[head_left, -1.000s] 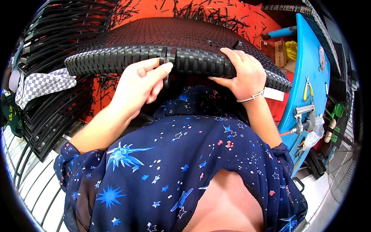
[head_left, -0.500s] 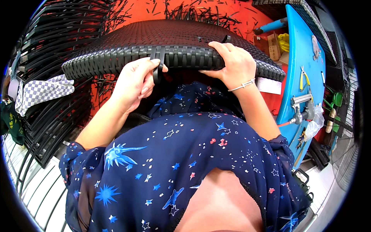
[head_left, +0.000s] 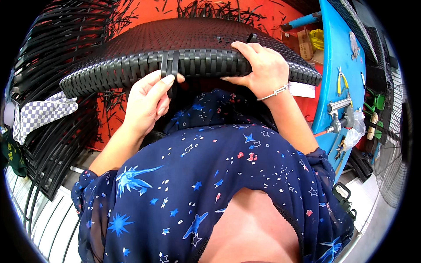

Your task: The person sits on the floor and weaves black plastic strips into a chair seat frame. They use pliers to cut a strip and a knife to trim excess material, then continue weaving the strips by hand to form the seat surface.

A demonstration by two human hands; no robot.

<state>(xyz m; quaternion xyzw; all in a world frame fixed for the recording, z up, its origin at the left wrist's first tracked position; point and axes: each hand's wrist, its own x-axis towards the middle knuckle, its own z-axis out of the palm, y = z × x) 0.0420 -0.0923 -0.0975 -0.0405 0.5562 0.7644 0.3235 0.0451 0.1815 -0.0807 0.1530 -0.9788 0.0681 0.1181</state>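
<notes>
Nearest the body, the left hand (head_left: 149, 98) is closed in a pinch on a pair of loose black strips (head_left: 169, 68) that wrap down over the near rim of the woven black panel (head_left: 188, 44), apparently keeping them taut against the weave. Just to its right, the right hand (head_left: 261, 65) grips the same rim, fingers over the top, seemingly to steady the panel. Beyond both hands, cut strip scraps (head_left: 206, 8) litter the orange floor (head_left: 144, 11); right of the right hand stands a blue desk (head_left: 335, 52) with pliers (head_left: 341, 81).
</notes>
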